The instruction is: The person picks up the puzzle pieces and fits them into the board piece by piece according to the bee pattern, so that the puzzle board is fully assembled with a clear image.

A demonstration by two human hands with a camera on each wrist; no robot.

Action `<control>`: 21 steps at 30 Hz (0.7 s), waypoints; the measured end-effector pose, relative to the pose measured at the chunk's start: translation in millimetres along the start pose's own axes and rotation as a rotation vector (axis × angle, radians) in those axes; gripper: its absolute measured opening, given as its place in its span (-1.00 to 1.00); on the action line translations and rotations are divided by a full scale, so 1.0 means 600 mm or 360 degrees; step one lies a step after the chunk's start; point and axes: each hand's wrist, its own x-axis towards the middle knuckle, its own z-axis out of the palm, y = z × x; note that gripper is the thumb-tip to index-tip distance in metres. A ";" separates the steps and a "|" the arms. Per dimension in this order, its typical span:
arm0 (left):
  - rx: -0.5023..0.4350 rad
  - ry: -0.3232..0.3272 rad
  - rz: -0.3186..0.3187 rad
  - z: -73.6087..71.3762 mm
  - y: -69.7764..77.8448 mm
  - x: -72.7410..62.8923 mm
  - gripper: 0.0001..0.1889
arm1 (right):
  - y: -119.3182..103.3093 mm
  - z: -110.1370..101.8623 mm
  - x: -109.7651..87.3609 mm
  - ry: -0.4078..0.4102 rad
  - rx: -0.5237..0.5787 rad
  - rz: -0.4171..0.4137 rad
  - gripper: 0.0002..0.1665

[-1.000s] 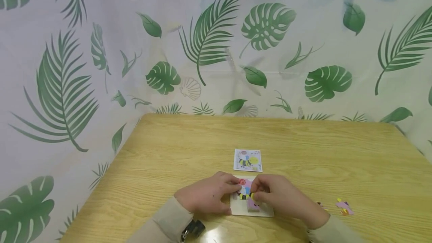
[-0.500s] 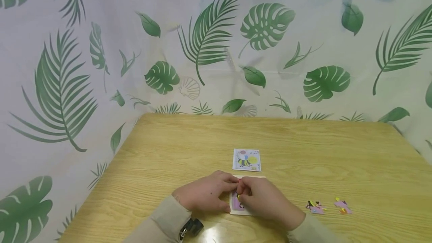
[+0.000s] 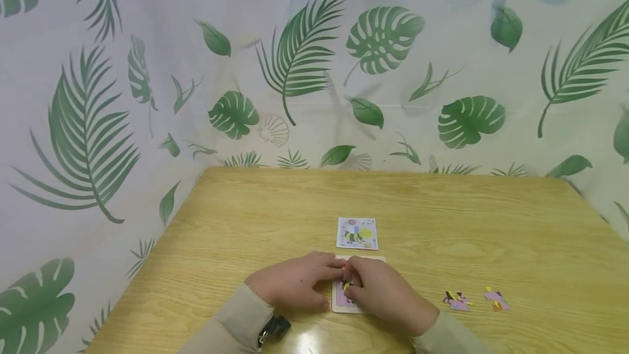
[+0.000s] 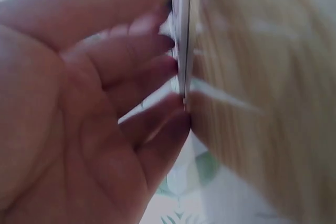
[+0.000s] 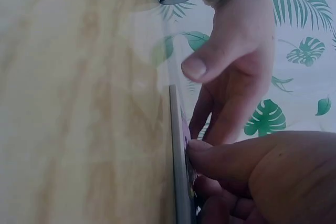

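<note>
A small jigsaw puzzle in a pale tray [image 3: 350, 311] lies flat on the table in the head view. My right hand [image 3: 385, 291] is over it, fingers curled and thumb low against a pink, yellow and black puzzle piece [image 3: 346, 297] in the tray's left part. The right wrist view has that thumb [image 5: 202, 153] close on the puzzle's face; its other fingers hide much of the piece. My left hand [image 3: 295, 282] lies at the tray's left side, fingers fairly straight, fingertips at its upper left. In the left wrist view, its fingertips [image 4: 176, 121] meet the tray's edge.
Behind the tray lies a square picture card [image 3: 357, 233] with a bee on it. Two loose puzzle pieces, one pink with black and yellow [image 3: 457, 301] and another pink with yellow [image 3: 497, 299], lie to the right. A leaf-patterned curtain [image 3: 373, 108] rises behind the table.
My right hand has carried the puzzle piece left and down to the tray's left part, uncovering a loose piece on the right. My left hand has stayed at the tray's side.
</note>
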 end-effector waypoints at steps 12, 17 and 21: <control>-0.0020 -0.0180 0.0051 -0.013 -0.006 -0.009 -0.45 | 0.008 -0.003 0.001 0.0052 0.0000 -0.0079 -0.79; 0.0047 -0.0174 0.0050 -0.014 0.001 -0.009 -0.50 | 0.010 -0.006 -0.001 0.0013 0.0056 -0.0055 -0.80; 0.0109 -0.0130 0.0058 -0.014 0.007 -0.009 -0.53 | 0.012 -0.007 0.000 0.0009 0.0055 -0.0057 -0.79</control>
